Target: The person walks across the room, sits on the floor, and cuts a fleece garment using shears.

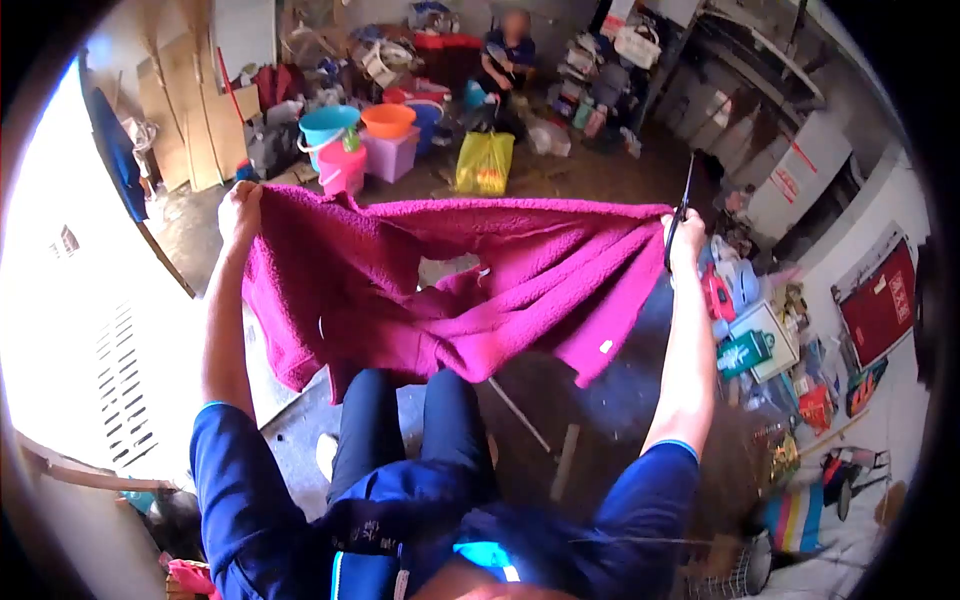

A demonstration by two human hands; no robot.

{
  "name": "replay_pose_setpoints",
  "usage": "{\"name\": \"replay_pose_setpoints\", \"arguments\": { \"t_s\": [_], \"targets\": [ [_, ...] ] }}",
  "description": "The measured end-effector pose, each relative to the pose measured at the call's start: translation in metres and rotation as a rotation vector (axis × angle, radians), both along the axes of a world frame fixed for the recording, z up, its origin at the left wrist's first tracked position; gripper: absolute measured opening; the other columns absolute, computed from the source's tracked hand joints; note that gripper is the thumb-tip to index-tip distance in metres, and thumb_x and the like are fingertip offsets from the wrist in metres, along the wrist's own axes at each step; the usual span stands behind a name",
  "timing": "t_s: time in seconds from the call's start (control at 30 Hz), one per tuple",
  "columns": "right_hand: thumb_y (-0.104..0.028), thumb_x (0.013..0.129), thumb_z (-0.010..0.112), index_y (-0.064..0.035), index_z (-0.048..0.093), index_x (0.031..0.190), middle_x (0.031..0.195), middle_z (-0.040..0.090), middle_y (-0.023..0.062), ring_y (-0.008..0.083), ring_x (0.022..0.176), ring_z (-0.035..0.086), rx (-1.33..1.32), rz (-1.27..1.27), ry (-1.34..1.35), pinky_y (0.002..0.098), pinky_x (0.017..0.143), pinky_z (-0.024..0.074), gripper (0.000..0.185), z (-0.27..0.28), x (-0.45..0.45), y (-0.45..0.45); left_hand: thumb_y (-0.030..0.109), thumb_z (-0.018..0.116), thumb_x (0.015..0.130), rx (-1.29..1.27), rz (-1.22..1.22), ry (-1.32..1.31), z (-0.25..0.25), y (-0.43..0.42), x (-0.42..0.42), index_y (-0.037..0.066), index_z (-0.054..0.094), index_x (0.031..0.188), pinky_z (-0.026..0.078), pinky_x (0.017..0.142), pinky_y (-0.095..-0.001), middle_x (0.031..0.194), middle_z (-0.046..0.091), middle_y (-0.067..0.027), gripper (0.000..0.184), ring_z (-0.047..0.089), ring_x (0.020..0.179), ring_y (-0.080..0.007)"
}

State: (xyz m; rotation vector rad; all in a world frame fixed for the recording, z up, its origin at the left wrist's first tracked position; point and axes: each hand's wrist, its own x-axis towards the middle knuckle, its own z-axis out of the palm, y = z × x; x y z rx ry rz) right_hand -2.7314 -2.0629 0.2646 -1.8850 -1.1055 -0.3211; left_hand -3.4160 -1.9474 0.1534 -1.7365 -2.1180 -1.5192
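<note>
A magenta fleecy cloth [520, 245] hangs stretched between my two hands, above my knees. There is a hole near its middle, and a small white tag shows at its lower right. My left hand [241, 212] is closed on the cloth's upper left corner. At the upper right corner, my right hand [684, 238] grips the cloth together with a pair of scissors [683, 200], whose blades point up. The exact grip of the right fingers is partly hidden.
Beyond the cloth stand a blue bucket [328, 125], an orange basin [388, 120], a pink bucket [342, 168] and a yellow bag [484, 163]. Another person [508, 55] sits at the back. Clutter lines the right wall, including a green box [746, 352].
</note>
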Motion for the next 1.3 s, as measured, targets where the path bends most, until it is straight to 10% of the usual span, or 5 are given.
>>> {"name": "replay_pose_setpoints", "arguments": {
  "t_s": [0.23,0.4,0.93,1.13,1.3],
  "targets": [
    [-0.019,0.07,0.062,-0.003,0.058,0.085,0.084,0.063,0.0201,0.0372,0.086,0.061,0.082,0.085,-0.001,0.0425,0.074,0.0467,0.022,0.002,-0.018,0.029,0.031,0.053,0.082,0.18,0.109,0.149,0.03,-0.014,-0.048,0.009,0.062,0.088,0.045,0.078,-0.0394,0.087,0.063,-0.0148,0.024,0.059,0.085,-0.0319],
    [-0.02,0.071,0.067,-0.0032,0.058,0.09,0.084,0.064,0.0188,0.0363,0.085,0.061,0.048,0.114,-0.042,0.0425,0.075,0.0476,0.027,-0.024,-0.05,0.048,0.021,0.048,0.089,0.292,-0.067,-0.116,0.004,-0.04,-0.107,0.004,0.054,0.089,0.04,0.073,-0.0295,0.078,0.046,-0.0032,0.018,0.044,0.076,-0.016],
    [-0.028,0.083,0.052,-0.0087,0.057,0.095,0.094,0.062,0.0197,0.0384,0.093,0.059,-0.221,0.123,-0.023,0.0473,0.077,0.045,0.023,-0.079,-0.086,0.04,0.023,0.057,0.083,0.094,-0.003,-0.067,-0.092,-0.025,-0.152,0.006,0.058,0.081,0.041,0.066,-0.0326,0.073,0.057,-0.0083,0.018,0.052,0.07,-0.0178],
    [-0.012,0.073,0.062,-0.0033,0.058,0.083,0.067,0.061,0.0098,0.021,0.062,0.059,0.066,0.205,-0.153,0.034,0.06,0.048,0.014,-0.083,-0.082,0.044,0.033,0.056,0.084,0.087,0.162,0.134,-0.032,-0.04,-0.112,0.004,0.062,0.09,0.043,0.076,-0.0342,0.085,0.062,-0.0121,0.03,0.057,0.083,-0.0231],
    [0.005,0.078,0.053,-0.0025,0.053,0.106,0.093,0.052,0.0026,0.0123,0.082,0.052,0.392,0.702,0.712,0.0242,0.07,0.0454,0.028,-0.145,-0.036,0.023,0.032,0.054,0.088,0.094,0.02,-0.191,-0.019,-0.143,-0.073,0.003,0.06,0.104,0.04,0.084,-0.0285,0.095,0.061,-0.008,0.034,0.055,0.088,-0.0179]
  ]
}}
